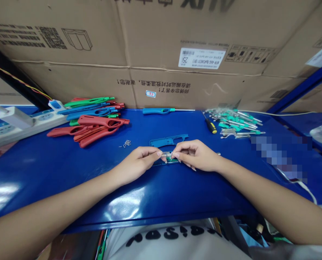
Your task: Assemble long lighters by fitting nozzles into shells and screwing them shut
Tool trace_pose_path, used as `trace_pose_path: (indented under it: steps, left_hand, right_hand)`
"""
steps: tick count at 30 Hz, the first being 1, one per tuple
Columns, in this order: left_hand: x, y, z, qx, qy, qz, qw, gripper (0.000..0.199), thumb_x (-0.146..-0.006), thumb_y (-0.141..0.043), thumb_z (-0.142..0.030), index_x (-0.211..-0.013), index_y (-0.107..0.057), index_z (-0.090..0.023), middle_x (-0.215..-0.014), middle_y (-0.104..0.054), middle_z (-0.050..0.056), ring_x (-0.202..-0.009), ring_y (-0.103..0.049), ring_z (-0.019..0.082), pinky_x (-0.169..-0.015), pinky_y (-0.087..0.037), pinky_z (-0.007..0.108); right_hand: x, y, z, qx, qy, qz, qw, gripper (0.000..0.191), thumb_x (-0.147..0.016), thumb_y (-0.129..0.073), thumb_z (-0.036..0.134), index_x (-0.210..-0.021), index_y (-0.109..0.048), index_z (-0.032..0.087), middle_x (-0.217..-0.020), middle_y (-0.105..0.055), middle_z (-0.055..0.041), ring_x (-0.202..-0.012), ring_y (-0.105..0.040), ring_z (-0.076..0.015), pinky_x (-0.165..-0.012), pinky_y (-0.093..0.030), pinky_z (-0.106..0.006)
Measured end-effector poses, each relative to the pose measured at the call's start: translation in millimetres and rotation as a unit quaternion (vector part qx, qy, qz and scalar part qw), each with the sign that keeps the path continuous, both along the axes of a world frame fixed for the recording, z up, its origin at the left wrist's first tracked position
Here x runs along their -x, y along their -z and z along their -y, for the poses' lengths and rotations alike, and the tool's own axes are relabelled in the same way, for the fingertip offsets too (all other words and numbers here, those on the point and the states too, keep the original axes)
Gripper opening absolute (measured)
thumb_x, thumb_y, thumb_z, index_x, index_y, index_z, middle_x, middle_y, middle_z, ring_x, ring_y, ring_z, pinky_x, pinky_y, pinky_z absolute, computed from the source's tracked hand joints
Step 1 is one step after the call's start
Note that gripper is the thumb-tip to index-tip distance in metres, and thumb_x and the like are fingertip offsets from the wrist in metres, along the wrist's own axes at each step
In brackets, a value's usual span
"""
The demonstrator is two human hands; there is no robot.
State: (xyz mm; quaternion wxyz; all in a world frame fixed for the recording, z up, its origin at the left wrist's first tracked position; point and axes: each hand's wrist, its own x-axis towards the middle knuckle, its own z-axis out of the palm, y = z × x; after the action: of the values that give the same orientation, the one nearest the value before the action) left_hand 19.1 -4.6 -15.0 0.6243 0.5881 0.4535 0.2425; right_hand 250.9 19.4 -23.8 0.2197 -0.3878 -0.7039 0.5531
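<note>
Between the thumb and fingers of my left hand (pixel 141 161) is a small clear fuel tank (pixel 165 154) of a stick lighter. My right hand (pixel 195 155) pinches at the tank's right end; its fingertips hide the exact spot. Under both hands lies a blue lighter shell half (pixel 158 163), partly covered, with a bit of green part in it. A metal tube tip (pixel 218 154) sticks out beyond my right hand. Just behind, the other blue shell half (pixel 168 141) rests on the table with its inner side showing.
A pile of red, blue and green lighter shells (pixel 104 124) lies at left, near small screws (pixel 127 143) and a power strip (pixel 44 117). Behind are a blue stick lighter (pixel 157 111), a screwdriver (pixel 211 125) and a heap of green-and-metal inserts (pixel 238 121). A cardboard wall (pixel 155 43) stands at the back.
</note>
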Motion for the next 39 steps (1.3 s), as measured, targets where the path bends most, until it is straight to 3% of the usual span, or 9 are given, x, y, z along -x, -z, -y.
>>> trace_pose_path:
  steps: [7,13,23,31,39]
  left_hand:
    - [-0.3,0.8,1.6,-0.012,0.012,-0.003,1.0,0.043,-0.091,-0.055,-0.055,-0.094,-0.066,-0.013,-0.052,-0.025,-0.01,-0.046,-0.017,0.008,-0.043,-0.011,0.021]
    - [-0.4,-3.2,0.3,0.01,0.013,-0.001,1.0,0.041,-0.09,-0.056,-0.056,-0.088,-0.061,-0.016,-0.053,-0.026,-0.009,-0.046,-0.018,0.008,-0.043,-0.013,0.02]
    - [0.0,-1.4,-0.3,-0.002,0.014,-0.011,1.0,0.044,-0.09,-0.055,-0.058,-0.089,-0.062,-0.015,-0.054,-0.026,-0.009,-0.048,-0.018,0.008,-0.044,-0.013,0.021]
    - [-1.7,-3.4,-0.4,0.024,0.007,0.011,1.0,0.047,-0.086,-0.059,-0.06,-0.093,-0.06,-0.014,-0.055,-0.026,-0.01,-0.048,-0.017,0.007,-0.042,-0.013,0.021]
    - [1.4,-3.1,-3.9,0.011,0.021,0.001,1.0,0.038,-0.091,-0.053,-0.056,-0.084,-0.052,-0.018,-0.056,-0.026,-0.01,-0.047,-0.018,0.007,-0.043,-0.015,0.021]
  right_hand:
    - [1.0,1.3,-0.7,-0.012,0.019,-0.003,1.0,0.036,-0.085,-0.068,0.05,-0.087,-0.071,0.014,-0.059,-0.057,0.003,-0.041,-0.047,-0.0057,-0.037,-0.037,-0.018]
    - [3.0,-1.4,-0.5,0.014,0.026,-0.026,0.999,0.036,-0.084,-0.068,0.05,-0.084,-0.068,0.014,-0.06,-0.058,0.0027,-0.039,-0.046,-0.0055,-0.035,-0.037,-0.018]
    - [5.7,-0.6,3.4,-0.004,0.041,-0.044,0.998,0.031,-0.087,-0.066,0.045,-0.079,-0.059,0.017,-0.051,-0.05,0.0073,-0.036,-0.042,-0.0047,-0.034,-0.033,-0.016]
    - [7.0,-0.1,4.3,-0.01,0.037,-0.057,0.998,0.03,-0.088,-0.066,0.044,-0.077,-0.06,0.017,-0.054,-0.053,0.0061,-0.039,-0.047,-0.006,-0.036,-0.042,-0.018]
    - [6.7,0.9,1.8,-0.013,0.044,-0.055,0.997,0.032,-0.088,-0.065,0.047,-0.079,-0.06,0.017,-0.051,-0.051,0.0068,-0.038,-0.046,-0.0065,-0.036,-0.042,-0.018]
